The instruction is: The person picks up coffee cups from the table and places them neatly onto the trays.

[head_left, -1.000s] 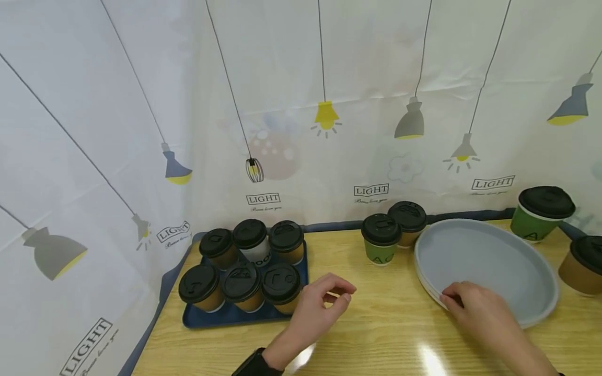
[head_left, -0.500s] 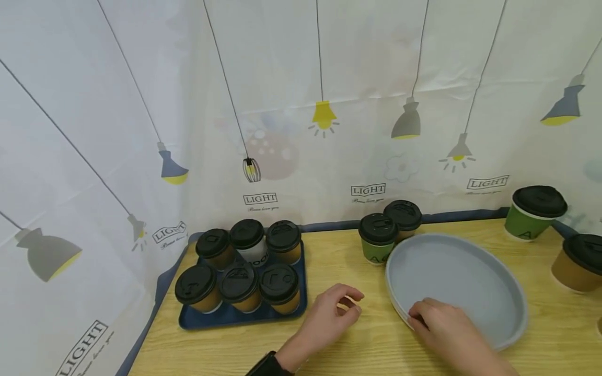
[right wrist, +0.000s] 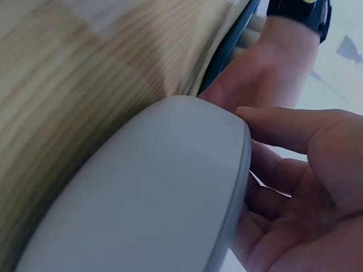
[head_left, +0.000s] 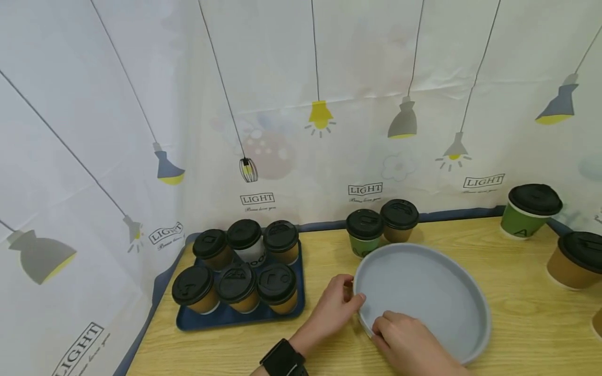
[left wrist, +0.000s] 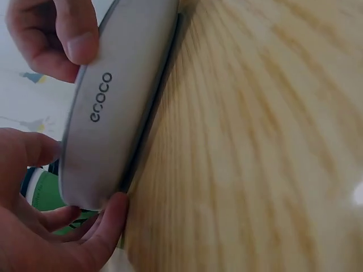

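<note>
A round grey tray (head_left: 423, 292) with a low rim lies low over the table at the front right. The left wrist view shows "ecoco" printed on its pale side wall (left wrist: 108, 113). My left hand (head_left: 334, 308) grips the tray's left edge, thumb on the rim and other fingers round the outside and at the underside. At the near rim, my right hand (head_left: 406, 339) pinches with the thumb outside and curled fingers inside. Right behind the tray's far-left rim stands a green lidded cup (head_left: 364, 232), its lower part partly hidden. A brown lidded cup (head_left: 400, 219) is beside it.
On the left, a dark blue rectangular tray (head_left: 207, 324) carries several black-lidded paper cups. A larger green cup (head_left: 529, 211) and a brown cup (head_left: 576, 261) stand at the right. A printed cloth wall (head_left: 282, 104) rises behind the table.
The round tray has slid left and nearer with my right hand on its rim. My left hand has reached its left edge and taken hold. The small green cup has shifted slightly left.
</note>
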`<state>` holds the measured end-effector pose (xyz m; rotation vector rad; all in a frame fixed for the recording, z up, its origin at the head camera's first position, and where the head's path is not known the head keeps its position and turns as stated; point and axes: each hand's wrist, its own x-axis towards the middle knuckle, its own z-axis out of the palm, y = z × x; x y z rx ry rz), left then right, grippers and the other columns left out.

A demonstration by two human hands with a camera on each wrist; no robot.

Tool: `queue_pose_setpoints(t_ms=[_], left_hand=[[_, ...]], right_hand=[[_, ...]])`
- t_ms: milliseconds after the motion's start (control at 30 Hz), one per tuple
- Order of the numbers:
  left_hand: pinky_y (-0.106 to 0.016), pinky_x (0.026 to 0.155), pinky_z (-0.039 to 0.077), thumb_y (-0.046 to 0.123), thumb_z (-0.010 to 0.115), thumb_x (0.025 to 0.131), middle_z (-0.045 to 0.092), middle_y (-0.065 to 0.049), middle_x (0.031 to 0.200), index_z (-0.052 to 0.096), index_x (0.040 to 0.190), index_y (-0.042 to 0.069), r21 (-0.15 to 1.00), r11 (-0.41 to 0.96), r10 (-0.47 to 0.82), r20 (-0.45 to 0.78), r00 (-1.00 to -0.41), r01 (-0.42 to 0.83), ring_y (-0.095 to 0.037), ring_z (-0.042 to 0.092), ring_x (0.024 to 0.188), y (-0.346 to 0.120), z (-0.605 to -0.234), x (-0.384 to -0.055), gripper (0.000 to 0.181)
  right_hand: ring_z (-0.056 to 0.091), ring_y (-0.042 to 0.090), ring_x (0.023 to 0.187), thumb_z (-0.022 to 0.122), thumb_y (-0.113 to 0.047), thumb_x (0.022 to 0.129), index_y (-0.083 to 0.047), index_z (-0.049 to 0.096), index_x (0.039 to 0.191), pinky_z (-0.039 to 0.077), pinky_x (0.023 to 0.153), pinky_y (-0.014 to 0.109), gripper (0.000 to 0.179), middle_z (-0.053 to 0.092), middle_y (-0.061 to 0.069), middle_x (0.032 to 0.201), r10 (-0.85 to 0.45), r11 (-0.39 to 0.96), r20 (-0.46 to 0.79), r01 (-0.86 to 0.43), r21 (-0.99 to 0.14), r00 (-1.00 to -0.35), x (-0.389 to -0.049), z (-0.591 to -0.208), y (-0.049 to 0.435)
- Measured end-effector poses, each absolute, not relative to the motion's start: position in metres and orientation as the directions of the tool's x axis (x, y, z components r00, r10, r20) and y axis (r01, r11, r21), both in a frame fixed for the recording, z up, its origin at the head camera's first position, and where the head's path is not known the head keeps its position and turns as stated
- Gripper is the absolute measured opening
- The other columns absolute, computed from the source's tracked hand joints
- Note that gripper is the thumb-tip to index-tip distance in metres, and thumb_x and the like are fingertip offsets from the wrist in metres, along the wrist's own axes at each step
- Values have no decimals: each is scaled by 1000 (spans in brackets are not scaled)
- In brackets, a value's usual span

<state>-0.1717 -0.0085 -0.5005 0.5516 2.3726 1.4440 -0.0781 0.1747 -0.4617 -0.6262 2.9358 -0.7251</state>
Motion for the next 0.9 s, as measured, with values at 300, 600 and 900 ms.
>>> queue_pose_setpoints(t_ms=[300,600,900], left_hand=[[-30,83,55,29,54,106,56,-7,129,56,140,6,910,386,355,4,-935,151,-17,60,109,-19,-505,-172,41],[-35,92,52,15,46,107,63,-10,128,61,134,3,911,376,286,62,-956,171,-23,63,112,-29,-504,-171,33],[-33,93,56,8,53,104,57,-18,142,51,145,-4,912,354,382,61,-922,207,-32,63,124,-35,-503,-168,43]], right_hand=[[49,2,63,78,-15,91,-16,68,81,44,54,25,14,51,-12,73,-504,764,96,-494,-416,-859,-75,-464,153],[52,1,67,78,-17,92,-16,73,85,47,58,25,9,55,-13,76,-518,742,6,-452,-495,-856,-73,-460,148],[56,0,73,77,-23,94,-19,76,93,52,64,26,4,64,-15,83,-264,816,20,-235,-528,-964,-90,-427,187]])
